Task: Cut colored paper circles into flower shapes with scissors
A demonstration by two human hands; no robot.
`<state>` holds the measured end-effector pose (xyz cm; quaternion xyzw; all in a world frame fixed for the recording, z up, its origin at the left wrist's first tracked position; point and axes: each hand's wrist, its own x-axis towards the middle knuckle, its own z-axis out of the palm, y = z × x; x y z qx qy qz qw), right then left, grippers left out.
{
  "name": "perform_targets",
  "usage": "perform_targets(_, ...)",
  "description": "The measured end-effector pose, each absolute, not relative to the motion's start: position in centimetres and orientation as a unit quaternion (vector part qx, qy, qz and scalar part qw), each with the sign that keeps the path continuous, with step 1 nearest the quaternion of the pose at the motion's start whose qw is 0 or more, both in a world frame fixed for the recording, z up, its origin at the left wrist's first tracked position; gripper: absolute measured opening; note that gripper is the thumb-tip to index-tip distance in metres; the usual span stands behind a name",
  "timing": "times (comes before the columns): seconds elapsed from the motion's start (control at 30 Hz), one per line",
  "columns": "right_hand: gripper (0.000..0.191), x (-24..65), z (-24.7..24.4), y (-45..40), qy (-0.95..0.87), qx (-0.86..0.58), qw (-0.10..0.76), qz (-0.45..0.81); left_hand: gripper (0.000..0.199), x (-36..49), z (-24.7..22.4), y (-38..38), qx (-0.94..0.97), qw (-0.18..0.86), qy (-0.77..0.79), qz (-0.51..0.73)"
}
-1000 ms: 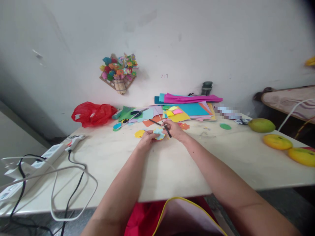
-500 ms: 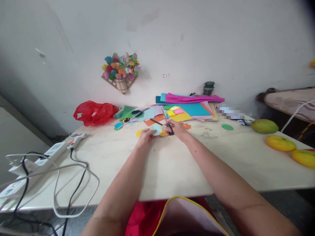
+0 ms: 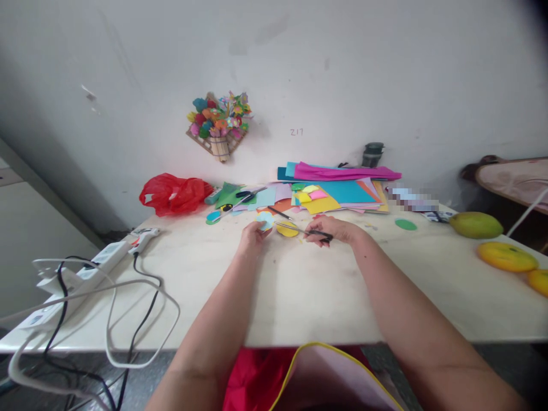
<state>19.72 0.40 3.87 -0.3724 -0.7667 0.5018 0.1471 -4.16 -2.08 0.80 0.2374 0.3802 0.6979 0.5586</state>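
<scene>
My left hand [image 3: 253, 234] pinches a small light blue paper piece [image 3: 266, 220] with a scalloped edge, a little above the table. In my right hand [image 3: 327, 230] are scissors with black handles [image 3: 320, 234], their blades pointing left towards the blue piece. Beneath the blades lies a yellow paper piece [image 3: 287, 229]. A dark pen [image 3: 279, 213] rests on the table just behind it. Farther back, a second pair of scissors [image 3: 245, 196] lies on green and pale paper sheets.
Coloured sheets [image 3: 342, 194] are stacked at the back. A red plastic bag [image 3: 173, 194] stands left, with a power strip [image 3: 92, 274] and cables nearer me. Mangoes [image 3: 507, 256] and a green disc [image 3: 406, 224] lie right. A flower ornament [image 3: 220, 125] is on the wall.
My right hand has moved right with the scissors, and their blades now point left. The blue piece has shifted slightly left, uncovering the yellow paper. The whole view has swung slightly left.
</scene>
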Motion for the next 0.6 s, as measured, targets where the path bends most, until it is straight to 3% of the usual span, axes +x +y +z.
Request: perform_targets(0.6,0.039,17.6,3.2,0.0,-0.773,-0.363,0.127,0.504,0.022,-3.5,0.6,-2.3,0.265,0.603,0.383,0.648)
